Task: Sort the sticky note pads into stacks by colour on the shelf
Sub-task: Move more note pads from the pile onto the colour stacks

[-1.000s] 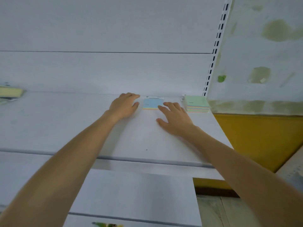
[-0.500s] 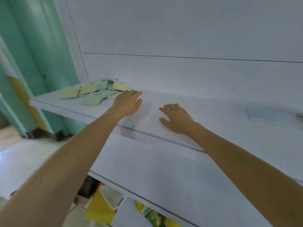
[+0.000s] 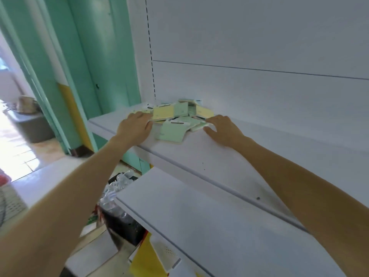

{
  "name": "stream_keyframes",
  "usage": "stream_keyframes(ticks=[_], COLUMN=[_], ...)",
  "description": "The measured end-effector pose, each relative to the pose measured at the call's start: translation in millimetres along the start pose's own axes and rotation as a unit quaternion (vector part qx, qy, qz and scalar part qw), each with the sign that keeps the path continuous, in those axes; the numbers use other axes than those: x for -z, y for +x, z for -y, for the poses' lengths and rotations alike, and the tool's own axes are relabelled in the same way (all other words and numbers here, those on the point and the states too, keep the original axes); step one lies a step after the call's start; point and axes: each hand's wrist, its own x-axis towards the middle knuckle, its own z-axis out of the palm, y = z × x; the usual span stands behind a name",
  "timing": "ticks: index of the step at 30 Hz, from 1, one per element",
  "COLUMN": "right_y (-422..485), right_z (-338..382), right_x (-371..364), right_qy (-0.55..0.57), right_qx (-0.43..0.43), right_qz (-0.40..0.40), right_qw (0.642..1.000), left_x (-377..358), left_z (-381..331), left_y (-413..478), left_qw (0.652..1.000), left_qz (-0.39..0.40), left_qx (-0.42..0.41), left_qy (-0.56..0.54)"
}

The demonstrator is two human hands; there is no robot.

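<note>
A loose heap of sticky note pads lies at the left end of the white shelf (image 3: 229, 156), against the back panel. Yellow pads (image 3: 162, 112) and pale green pads (image 3: 173, 131) are mixed in it, some tilted on others. My left hand (image 3: 134, 125) rests palm down on the shelf at the heap's left side, fingertips touching a yellow pad. At the heap's right side is my right hand (image 3: 223, 128), fingers spread, fingertips against a green pad. Neither hand holds a pad.
A lower white shelf (image 3: 209, 222) juts out beneath. Left of the shelving stands a teal door frame (image 3: 99, 56) with an open doorway. Bottles and packets (image 3: 117, 198) sit on the floor below the shelf's left end.
My view and both hands have swung left along the shelf, from the blue and green stacks at the right end to the mixed heap. Both hands now touch the heap.
</note>
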Motion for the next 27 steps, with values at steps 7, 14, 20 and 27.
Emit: stream_keyframes(ticks=[7, 14, 20, 27], right_y=[101.4, 138.0, 138.0, 104.1], right_z=[-16.6, -16.9, -17.2, -9.6], right_x=[-16.0, -30.7, -20.0, -6.0], right_qy=[0.135, 0.170, 0.250, 0.367], right_qx=[-0.178, -0.226, -0.215, -0.272], right_qz=[-0.065, 0.010, -0.078, -0.148], right_qw=[0.973, 0.959, 0.941, 0.877], left_x=[-23.3, -34.6, -19.3, 1.6], left_z=[66.1, 77.6, 84.0, 70.8], left_y=[64.2, 105.7, 126.8, 123.0], left_qw=[0.991, 0.981, 0.968, 0.940], left_qz=[0.061, 0.132, 0.097, 0.008], left_qx=[0.117, 0.121, 0.129, 0.073], left_qy=[0.002, -0.080, -0.193, -0.332])
